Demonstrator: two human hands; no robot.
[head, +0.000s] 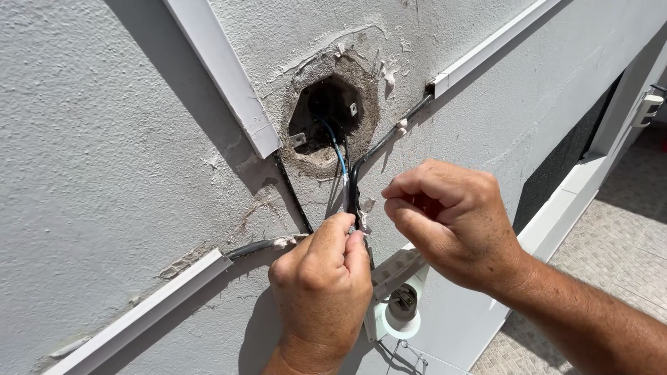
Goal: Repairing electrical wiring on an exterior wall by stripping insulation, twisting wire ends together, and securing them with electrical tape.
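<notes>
A rough round hole (332, 111) is broken into the grey plastered wall, and a blue wire (338, 149) and a black cable (379, 148) come out of it. My left hand (323, 288) is closed around the bundle of wire ends (351, 201) just below the hole. My right hand (451, 219) is curled beside it on the right, thumb and forefinger pinched together near the same wires. Whether it grips a strand is hidden by the fingers.
White cable trunking runs toward the hole from the top left (222, 69), the top right (493, 45) and the bottom left (139, 316). A white lamp holder (401, 305) hangs below my hands. A tiled floor (618, 236) lies at right.
</notes>
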